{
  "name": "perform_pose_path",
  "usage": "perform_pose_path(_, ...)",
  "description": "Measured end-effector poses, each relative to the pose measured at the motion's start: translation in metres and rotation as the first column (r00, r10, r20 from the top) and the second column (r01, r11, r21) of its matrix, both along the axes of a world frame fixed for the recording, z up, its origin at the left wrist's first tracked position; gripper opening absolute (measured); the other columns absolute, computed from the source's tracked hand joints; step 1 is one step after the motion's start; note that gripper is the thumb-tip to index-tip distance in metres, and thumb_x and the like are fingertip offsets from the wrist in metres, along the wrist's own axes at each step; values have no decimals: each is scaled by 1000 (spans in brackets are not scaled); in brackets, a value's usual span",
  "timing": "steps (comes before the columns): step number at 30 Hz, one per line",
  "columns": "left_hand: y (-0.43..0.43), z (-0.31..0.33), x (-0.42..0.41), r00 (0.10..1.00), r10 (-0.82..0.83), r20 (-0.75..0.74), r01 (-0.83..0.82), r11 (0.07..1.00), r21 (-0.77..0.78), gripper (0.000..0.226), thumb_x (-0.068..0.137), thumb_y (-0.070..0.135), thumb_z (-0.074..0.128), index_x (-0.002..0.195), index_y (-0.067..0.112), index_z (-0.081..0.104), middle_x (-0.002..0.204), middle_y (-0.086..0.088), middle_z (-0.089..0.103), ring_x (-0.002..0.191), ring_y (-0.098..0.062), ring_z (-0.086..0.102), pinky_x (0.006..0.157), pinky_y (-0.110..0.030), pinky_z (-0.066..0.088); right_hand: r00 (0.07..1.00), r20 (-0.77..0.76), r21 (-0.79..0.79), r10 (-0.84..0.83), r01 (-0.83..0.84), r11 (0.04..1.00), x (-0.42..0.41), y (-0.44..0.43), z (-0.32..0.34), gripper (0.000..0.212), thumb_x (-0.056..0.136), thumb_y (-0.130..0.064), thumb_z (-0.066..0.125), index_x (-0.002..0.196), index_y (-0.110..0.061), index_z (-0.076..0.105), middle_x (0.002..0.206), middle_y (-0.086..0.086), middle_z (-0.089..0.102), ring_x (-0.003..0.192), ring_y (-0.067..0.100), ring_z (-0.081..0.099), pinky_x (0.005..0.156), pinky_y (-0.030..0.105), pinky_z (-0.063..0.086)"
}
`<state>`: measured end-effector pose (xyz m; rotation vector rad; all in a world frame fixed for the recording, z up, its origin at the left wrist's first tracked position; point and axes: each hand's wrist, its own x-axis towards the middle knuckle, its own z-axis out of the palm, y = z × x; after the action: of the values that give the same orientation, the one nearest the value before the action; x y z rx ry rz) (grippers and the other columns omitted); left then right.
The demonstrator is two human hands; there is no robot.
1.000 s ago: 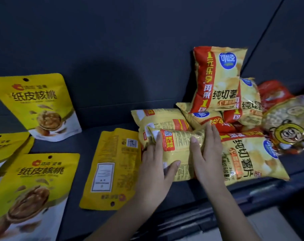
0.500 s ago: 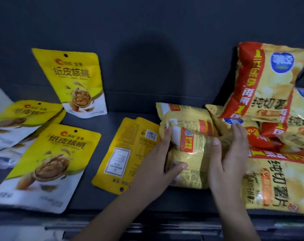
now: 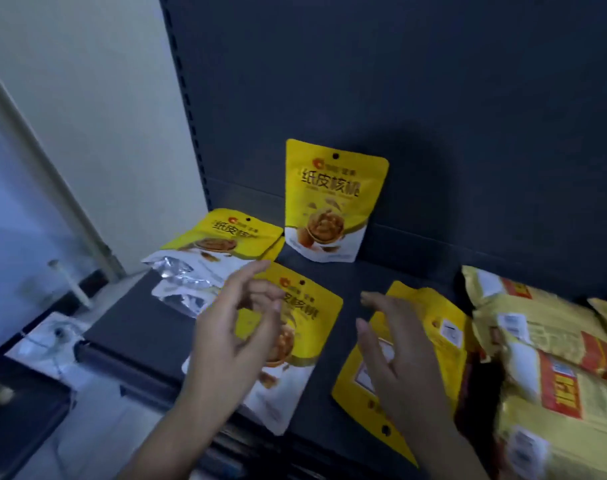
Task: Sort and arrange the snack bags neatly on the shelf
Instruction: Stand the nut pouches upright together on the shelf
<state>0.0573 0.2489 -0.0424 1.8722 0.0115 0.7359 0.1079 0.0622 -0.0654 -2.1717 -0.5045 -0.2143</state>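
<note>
The left hand (image 3: 232, 341) holds nothing: its fingers are loosely bent, the forefinger reaching furthest forward. Directly under it, a yellow walnut pouch (image 3: 319, 317) lies face up on the dark shelf (image 3: 381, 271), its lower end at the shelf's front edge. The right hand (image 3: 399, 362) is also empty, with its fingers spread and slightly crooked. It is over a second yellow pouch (image 3: 430, 313), which lies face down with its white label upward. Both hands are blurred, so it is hard to say whether the fingertips touch the pouches or hang just above them.

Just to the outer side of the right hand, puffed yellow crisp bags (image 3: 551, 341) with red bands lie piled back side up, the nearest one touching the face-down pouch.

Beyond the left hand and towards its outer side, a few more walnut pouches (image 3: 226, 237) lie overlapped, with silver foil showing at their near ends. Further back, ahead of the gap between the two hands, one walnut pouch (image 3: 333, 199) stands upright, its front facing out, leaning on the dark back panel (image 3: 433, 116).
</note>
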Motion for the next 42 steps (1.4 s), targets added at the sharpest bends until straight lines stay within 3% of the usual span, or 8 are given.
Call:
perform_pose_path(5, 99, -5, 4, 971, 228, -64, -228, 974, 18, 30, 80, 34, 55, 109, 42, 51, 93, 15, 64, 90, -4, 60, 80, -14, 44, 974, -209, -72, 85, -102, 992, 17, 76, -9, 53, 92, -61, 35, 136, -32, 41, 134, -20, 41, 128, 0, 36, 106, 29, 34)
perform_pose_path(9, 155, -16, 24, 901, 358, -243, -359, 932, 44, 47, 78, 33, 62, 121, 17, 52, 118, 10, 51, 112, -10, 49, 91, -19, 36, 947, -312, -38, 70, -86, 996, 40, 125, -12, 60, 91, -54, 39, 143, -24, 35, 146, -10, 36, 135, 8, 33, 107, 25, 31)
perform_pose_path(11, 167, -10, 37, 876, 264, -403, -314, 947, -63, 46, 87, 32, 65, 127, 15, 48, 125, 5, 48, 117, -13, 47, 92, -16, 32, 926, -373, -45, 53, -74, 996, 57, 144, -17, 62, 93, -57, 41, 144, -23, 34, 148, -8, 35, 136, 12, 32, 109, 32, 33)
perform_pose_path(14, 176, -6, 58, 792, 10, -610, -175, 962, -212, 29, 95, 38, 50, 118, 20, 51, 105, 8, 56, 80, 0, 52, 58, 5, 30, 907, -420, -34, 21, -39, 999, 78, 160, -23, 72, 85, -72, 40, 139, -24, 41, 143, -6, 44, 133, 16, 39, 106, 45, 37)
perform_pose_path(26, 187, -24, 76, 687, -307, -658, -87, 865, -494, 22, 90, 34, 59, 100, 14, 57, 73, 1, 72, 66, -16, 68, 51, -26, 51, 901, -412, -321, -135, -5, 947, 102, 175, -21, 65, 92, -67, 31, 134, -19, 41, 117, 5, 59, 119, 32, 49, 105, 51, 29)
perform_pose_path(29, 186, -24, 73, 688, -332, -646, -84, 847, -525, 21, 89, 35, 61, 99, 17, 58, 78, -2, 74, 65, -17, 69, 53, -27, 53, 884, -456, -245, -104, -12, 969, 101, 177, -16, 68, 91, -63, 40, 143, -19, 34, 130, 3, 55, 127, 30, 45, 107, 51, 30)
perform_pose_path(35, 186, -16, 52, 823, -306, -478, -26, 821, -570, 56, 62, 24, 78, 115, 14, 61, 95, -6, 75, 77, -18, 71, 57, -25, 55, 951, -309, 34, -26, 39, 999, 82, 191, -11, 50, 93, -35, 57, 137, -17, 41, 84, -12, 44, 91, 17, 52, 91, 43, 43)
perform_pose_path(42, 183, 10, 36, 980, -93, -174, 13, 911, -411, 47, 74, 1, 71, 104, 29, 50, 80, 9, 68, 60, -2, 61, 46, -15, 46, 972, -116, 557, 204, -107, 823, 64, 218, 13, 53, 89, -16, 62, 133, -30, 37, 128, -4, 53, 122, 11, 51, 102, 37, 45)
